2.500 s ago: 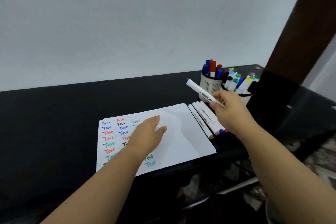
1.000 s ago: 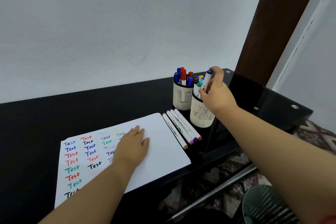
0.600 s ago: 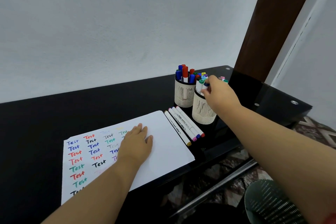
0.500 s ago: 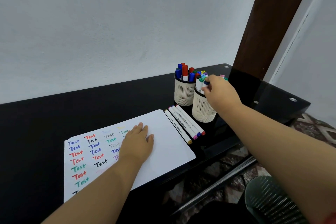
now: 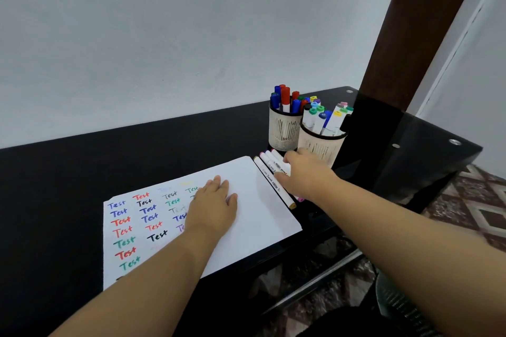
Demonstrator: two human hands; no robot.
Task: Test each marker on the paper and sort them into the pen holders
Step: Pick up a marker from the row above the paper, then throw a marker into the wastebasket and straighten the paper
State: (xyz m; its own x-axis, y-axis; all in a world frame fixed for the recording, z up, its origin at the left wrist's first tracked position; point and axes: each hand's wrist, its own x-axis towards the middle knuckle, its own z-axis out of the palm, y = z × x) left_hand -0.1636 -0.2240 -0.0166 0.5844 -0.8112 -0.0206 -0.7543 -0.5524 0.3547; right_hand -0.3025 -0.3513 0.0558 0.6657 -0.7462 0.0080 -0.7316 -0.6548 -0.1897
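Two hands: left hand (image 5: 216,206) lies flat, fingers straight, on the paper (image 5: 257,216); right hand (image 5: 306,172) touches the loose markers (image 5: 269,169), grasp unclear.

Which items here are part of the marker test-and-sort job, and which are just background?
Job: paper under the left hand; loose markers under the right hand; far holder; near holder.
Background: black table; wall; brown post; mesh bin.
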